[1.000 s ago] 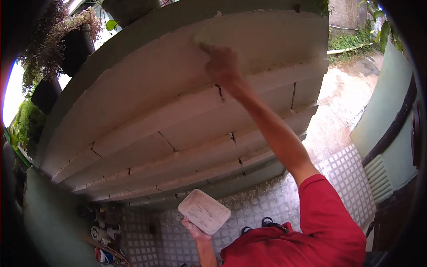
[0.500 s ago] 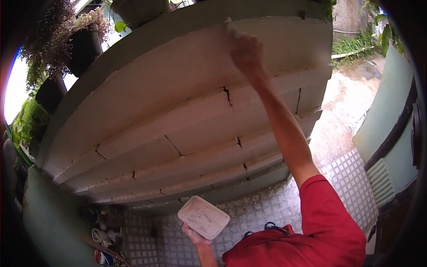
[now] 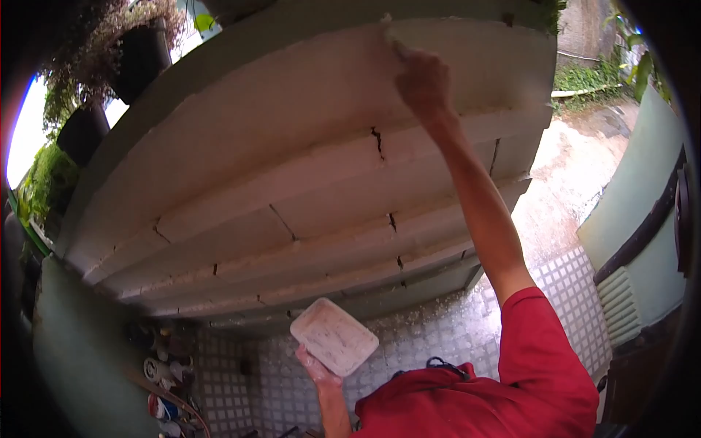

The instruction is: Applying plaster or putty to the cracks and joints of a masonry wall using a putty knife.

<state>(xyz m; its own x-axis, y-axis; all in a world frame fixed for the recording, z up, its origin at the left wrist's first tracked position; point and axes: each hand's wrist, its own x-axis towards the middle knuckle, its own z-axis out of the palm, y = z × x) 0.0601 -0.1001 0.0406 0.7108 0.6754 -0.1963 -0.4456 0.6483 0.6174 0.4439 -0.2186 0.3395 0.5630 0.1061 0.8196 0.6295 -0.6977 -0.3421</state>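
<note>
My left hand (image 3: pixel 319 371) grips a pale rectangular tray (image 3: pixel 335 337) by its lower-left edge. The tray's inside is smeared whitish, and pale residue coats the fingers. Up high, my right hand (image 3: pixel 423 82) reaches out at arm's length, closed round a small pale tool (image 3: pixel 395 42), blurred, whose kind I cannot make out. That tool meets the top part of a pinkish-white stepped wall (image 3: pixel 292 95), just below its green upper border (image 3: pixel 292 33). Dark cracks (image 3: pixel 378 144) run across the wall's ledges.
Potted plants (image 3: pixel 142 62) stand along the wall's top at left. Several cans and containers (image 3: pixel 159 371) sit on the lower left. A tiled floor (image 3: pixel 416 325) stretches below, with a sunlit path (image 3: pixel 566 171) and a green wall (image 3: pixel 628 190) on the right.
My right hand and its tool show slightly farther right in the picture. The view has shifted a little. My left hand still holds the tray.
</note>
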